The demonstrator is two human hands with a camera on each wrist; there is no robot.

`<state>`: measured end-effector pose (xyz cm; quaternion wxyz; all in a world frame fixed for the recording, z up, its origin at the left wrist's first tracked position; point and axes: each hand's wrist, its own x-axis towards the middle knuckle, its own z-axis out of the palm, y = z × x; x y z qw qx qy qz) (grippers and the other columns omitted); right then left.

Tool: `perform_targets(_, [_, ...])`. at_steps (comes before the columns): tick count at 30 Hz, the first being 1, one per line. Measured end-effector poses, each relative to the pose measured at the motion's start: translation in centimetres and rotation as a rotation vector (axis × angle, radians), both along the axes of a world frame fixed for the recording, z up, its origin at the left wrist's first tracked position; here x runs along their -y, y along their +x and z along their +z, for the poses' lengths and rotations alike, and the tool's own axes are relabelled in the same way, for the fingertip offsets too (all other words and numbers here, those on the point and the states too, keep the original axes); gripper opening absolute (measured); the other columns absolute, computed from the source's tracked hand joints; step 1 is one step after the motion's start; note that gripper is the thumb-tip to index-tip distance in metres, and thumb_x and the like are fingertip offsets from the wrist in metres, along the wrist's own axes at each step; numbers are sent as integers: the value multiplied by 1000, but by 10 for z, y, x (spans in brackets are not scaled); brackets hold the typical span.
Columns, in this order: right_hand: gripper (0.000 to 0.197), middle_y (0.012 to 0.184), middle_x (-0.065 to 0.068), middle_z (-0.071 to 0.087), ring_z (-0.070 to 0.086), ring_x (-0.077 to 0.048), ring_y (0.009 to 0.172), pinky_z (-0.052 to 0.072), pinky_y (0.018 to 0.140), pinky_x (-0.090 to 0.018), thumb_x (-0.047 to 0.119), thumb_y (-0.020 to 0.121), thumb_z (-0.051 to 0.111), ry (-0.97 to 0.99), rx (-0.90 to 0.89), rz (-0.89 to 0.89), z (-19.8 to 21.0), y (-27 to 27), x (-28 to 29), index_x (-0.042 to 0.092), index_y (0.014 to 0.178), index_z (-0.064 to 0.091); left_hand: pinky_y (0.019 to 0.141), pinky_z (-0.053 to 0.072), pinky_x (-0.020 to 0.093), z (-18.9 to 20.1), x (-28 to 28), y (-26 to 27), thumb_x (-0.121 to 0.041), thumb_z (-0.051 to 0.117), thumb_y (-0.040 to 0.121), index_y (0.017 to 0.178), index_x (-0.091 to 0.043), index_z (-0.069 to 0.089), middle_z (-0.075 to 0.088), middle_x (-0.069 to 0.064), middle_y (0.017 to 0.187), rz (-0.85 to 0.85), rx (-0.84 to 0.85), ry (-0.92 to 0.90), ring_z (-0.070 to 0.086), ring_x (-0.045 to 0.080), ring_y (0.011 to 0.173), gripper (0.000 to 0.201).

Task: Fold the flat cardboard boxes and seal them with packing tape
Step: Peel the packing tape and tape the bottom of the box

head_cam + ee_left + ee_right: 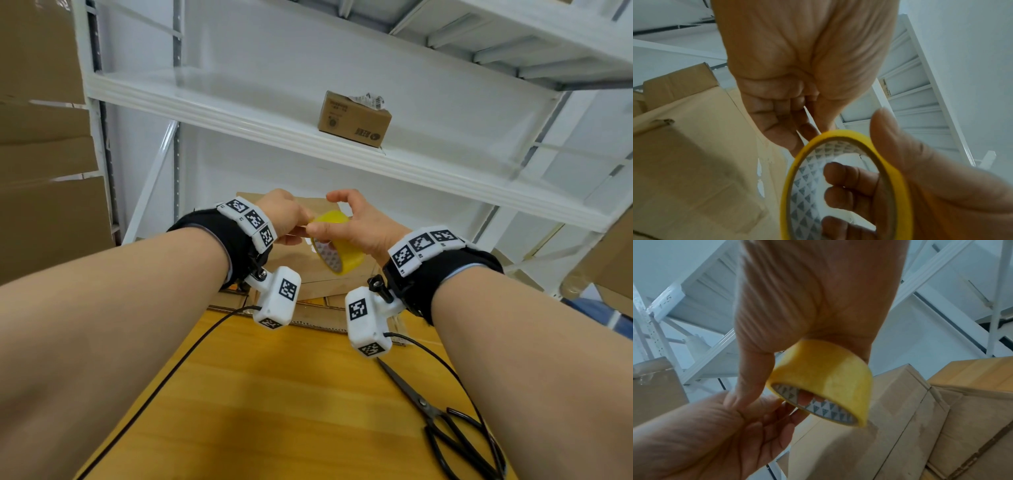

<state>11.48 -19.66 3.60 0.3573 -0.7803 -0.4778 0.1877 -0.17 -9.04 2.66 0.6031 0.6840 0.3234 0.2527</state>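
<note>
A yellow packing tape roll (347, 255) is held up in the air between both hands, above the far end of the table. My right hand (366, 222) grips it, with fingers through the patterned core and the thumb (885, 129) on the outer band. My left hand (287, 216) has its fingers curled, and thumb and forefinger pinch the roll's top edge (838, 134). I cannot tell whether a free tape end is lifted. A brown cardboard box (308, 274) stands just behind the hands, seen close in both wrist views (694, 162) (900, 418).
Black scissors (442, 418) lie on the wooden table (274, 394) at the near right. Flat cardboard (318, 317) lies under the box. A small printed box (354, 120) sits on the white shelf (239, 113). Tall cardboard stacks (44, 171) stand at the left.
</note>
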Motion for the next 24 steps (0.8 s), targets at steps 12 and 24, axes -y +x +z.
perform_targets(12, [65,107,-4,60,62,-21,96,52,82,-35,25,70,87,54,233,-21,7,-9,-7,23,119,45,67,57,34,15,-19,-21,-2,54,94,89,-7,51,64,14,94,170,206,-105,67,23,81,7])
perform_targets(24, [39,119,-10,58,66,-28,98,62,73,-46,31,95,62,125,54,-101,-5,-31,-37,16,125,42,77,56,33,-2,-37,-61,-7,48,98,100,-2,63,70,16,108,69,189,-240,70,27,96,16])
